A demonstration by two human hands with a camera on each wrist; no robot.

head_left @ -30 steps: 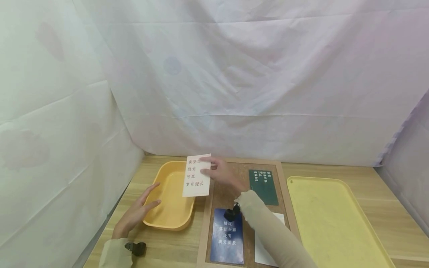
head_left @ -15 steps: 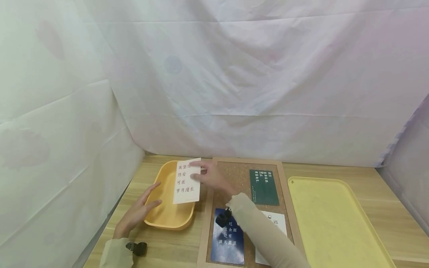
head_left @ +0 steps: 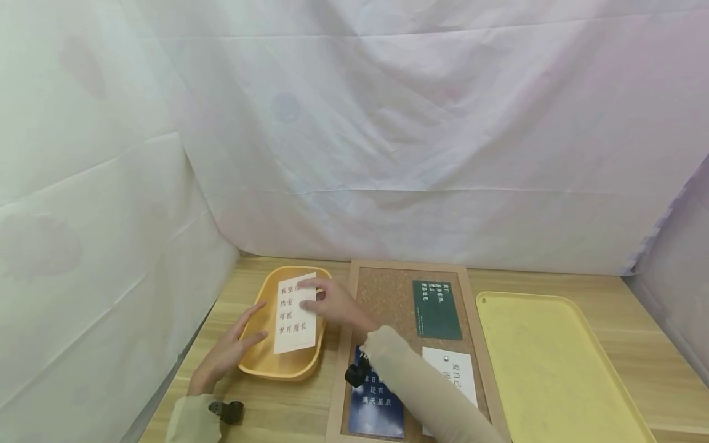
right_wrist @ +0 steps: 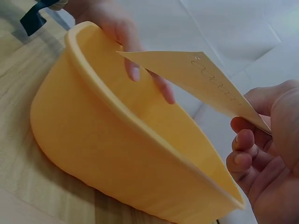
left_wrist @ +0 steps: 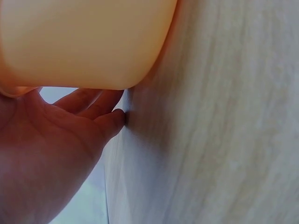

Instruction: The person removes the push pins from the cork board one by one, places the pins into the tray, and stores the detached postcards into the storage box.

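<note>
My right hand (head_left: 336,303) pinches a white card (head_left: 289,317) with dark printed characters by its right edge. The card hangs tilted over an orange-yellow plastic basin (head_left: 282,374). Thumb and a finger are in front of the card in the head view; in the right wrist view the other fingers curl behind it. My left hand (head_left: 226,349) grips the basin's left rim, with thumb and a finger reaching over the inside. Seen from the left wrist, the remaining fingers of the left hand (left_wrist: 51,140) lie outside the basin wall (left_wrist: 84,42), near the wooden tabletop.
Right of the basin lies a framed cork board (head_left: 382,289). On it are a green card (head_left: 437,311), a blue card (head_left: 376,412) and a white card (head_left: 462,375) with a silver pin, partly under the right sleeve. A yellow tray (head_left: 554,363) stands farther right.
My right hand has carried the white card left and toward me, from the basin's right edge to over its middle. The left hand stays at the rim.
</note>
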